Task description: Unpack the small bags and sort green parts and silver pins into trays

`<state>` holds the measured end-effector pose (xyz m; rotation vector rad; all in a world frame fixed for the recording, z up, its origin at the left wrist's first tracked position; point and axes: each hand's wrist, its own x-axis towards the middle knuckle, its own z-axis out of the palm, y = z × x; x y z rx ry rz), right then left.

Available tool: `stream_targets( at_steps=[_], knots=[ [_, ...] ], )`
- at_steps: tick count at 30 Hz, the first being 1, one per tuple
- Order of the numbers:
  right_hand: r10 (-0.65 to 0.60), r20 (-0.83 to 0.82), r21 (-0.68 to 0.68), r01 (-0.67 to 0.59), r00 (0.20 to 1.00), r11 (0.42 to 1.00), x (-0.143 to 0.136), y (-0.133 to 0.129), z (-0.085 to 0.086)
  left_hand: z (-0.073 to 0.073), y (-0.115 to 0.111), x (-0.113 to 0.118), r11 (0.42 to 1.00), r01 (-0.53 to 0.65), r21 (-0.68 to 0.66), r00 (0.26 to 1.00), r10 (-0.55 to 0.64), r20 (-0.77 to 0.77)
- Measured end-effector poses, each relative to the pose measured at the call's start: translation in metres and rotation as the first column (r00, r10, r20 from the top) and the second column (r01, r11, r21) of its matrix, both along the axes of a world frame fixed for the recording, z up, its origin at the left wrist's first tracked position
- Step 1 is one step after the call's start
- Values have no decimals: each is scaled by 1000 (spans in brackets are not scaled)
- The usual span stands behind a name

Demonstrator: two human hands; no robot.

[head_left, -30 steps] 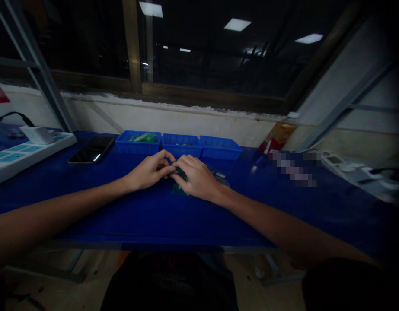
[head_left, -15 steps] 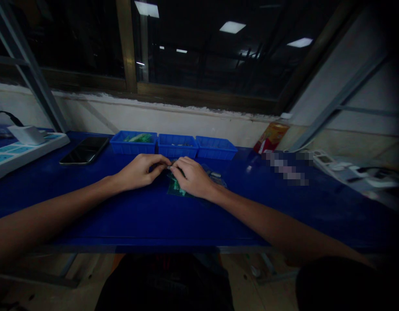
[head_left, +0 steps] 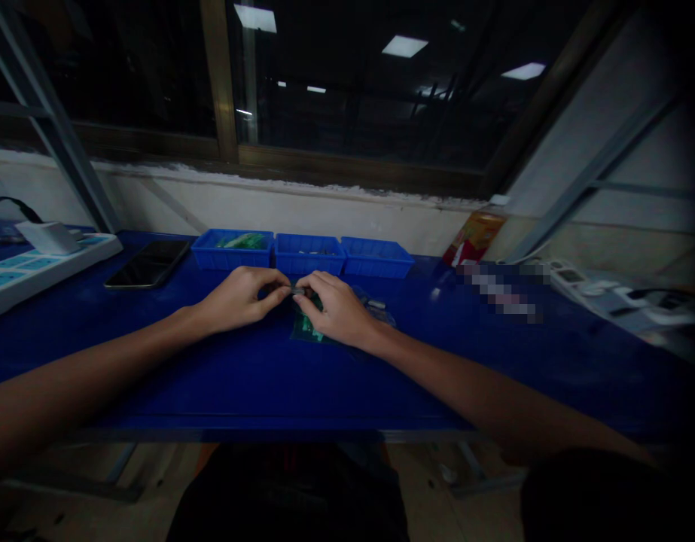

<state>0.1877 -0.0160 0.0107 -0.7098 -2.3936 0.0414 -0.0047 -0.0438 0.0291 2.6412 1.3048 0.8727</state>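
Observation:
Between my two hands, above the blue table, is a small grey piece (head_left: 297, 290). My left hand (head_left: 246, 298) pinches its left end with thumb and forefinger. The fingertips of my right hand (head_left: 334, 307) close on its right end. Under my right hand lies a green bag (head_left: 306, 330) with small light parts in it, partly covered by the hand. A clear bag with a small pale part (head_left: 376, 305) rests just right of my right hand.
Three blue bins stand along the wall: one with green pieces (head_left: 231, 250), one with small parts (head_left: 309, 263), and a right one (head_left: 377, 267). A phone (head_left: 147, 265) and power strip (head_left: 53, 269) are left; a bottle (head_left: 476, 237) and another strip (head_left: 592, 292) right.
The fingertips of my hands have moved slightly apart, and more of the small grey piece shows between them.

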Motion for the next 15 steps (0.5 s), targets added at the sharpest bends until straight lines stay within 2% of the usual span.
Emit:
stream_targets(
  at_steps=[7, 15],
  knots=[
    [-21, 27, 20, 21, 999, 1000, 1, 0, 0, -3, 2, -2, 997, 77, 17, 997, -77, 31],
    [-30, -8, 2, 30, 1000, 1000, 0, 0, 0, -2, 3, -4, 998, 16, 53, 1000, -17, 9]
  ],
)
